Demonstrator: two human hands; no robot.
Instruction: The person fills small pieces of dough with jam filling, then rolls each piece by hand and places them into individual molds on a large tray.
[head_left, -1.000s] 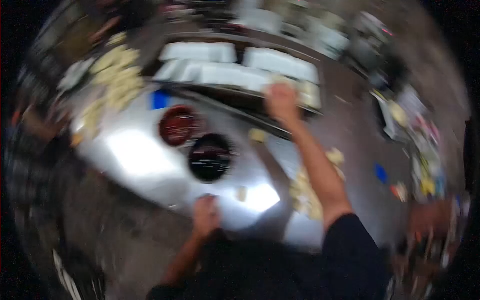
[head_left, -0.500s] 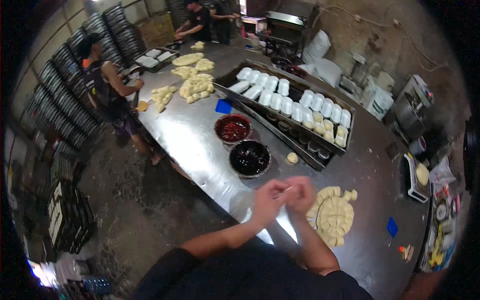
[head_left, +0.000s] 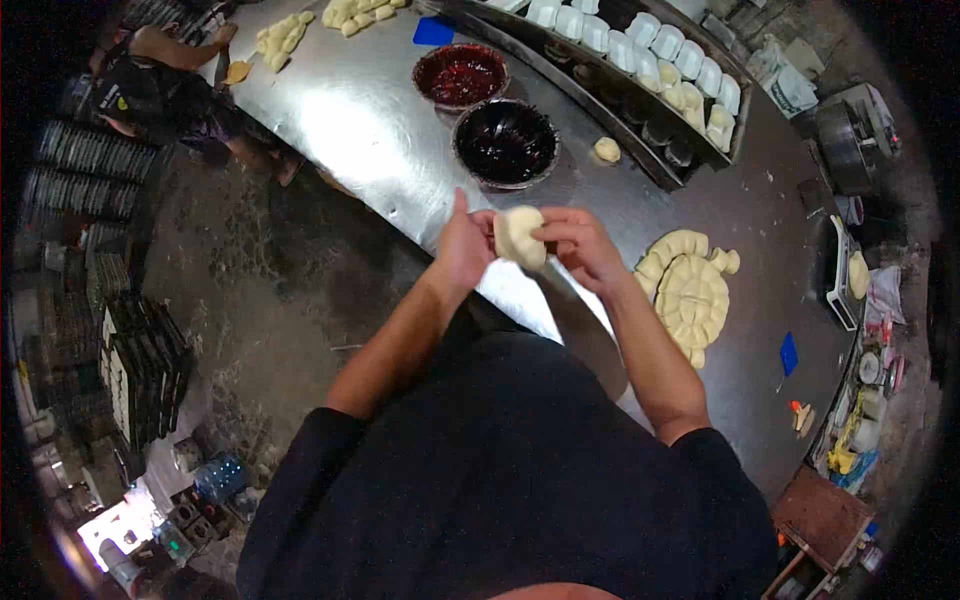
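Note:
Between my two hands, above the near edge of the metal table, is a pale piece of dough [head_left: 520,238], flattened and somewhat blurred. My left hand [head_left: 466,242] supports its left side with the fingers, thumb raised and apart from it. The fingers of my right hand [head_left: 582,247] pinch the dough's right edge. Just beyond are dark, glossy filling [head_left: 505,143] in one bowl and red filling [head_left: 460,76] in another. A small round dough ball [head_left: 607,150] sits beside the tray. To the right of my right hand lies a cluster of portioned dough pieces [head_left: 692,295].
A long dark tray [head_left: 600,85] holds white paper cups [head_left: 668,42], some with dough. Blue scrapers [head_left: 434,31] and a scale [head_left: 842,275] are on the metal table [head_left: 340,130]. A co-worker [head_left: 165,85] stands at the far left, near stacked trays [head_left: 145,375].
My hands have moved apart from a closed-together position, and the dough now shows between them. The view has tilted downward, showing more of my shirt and less of the far table.

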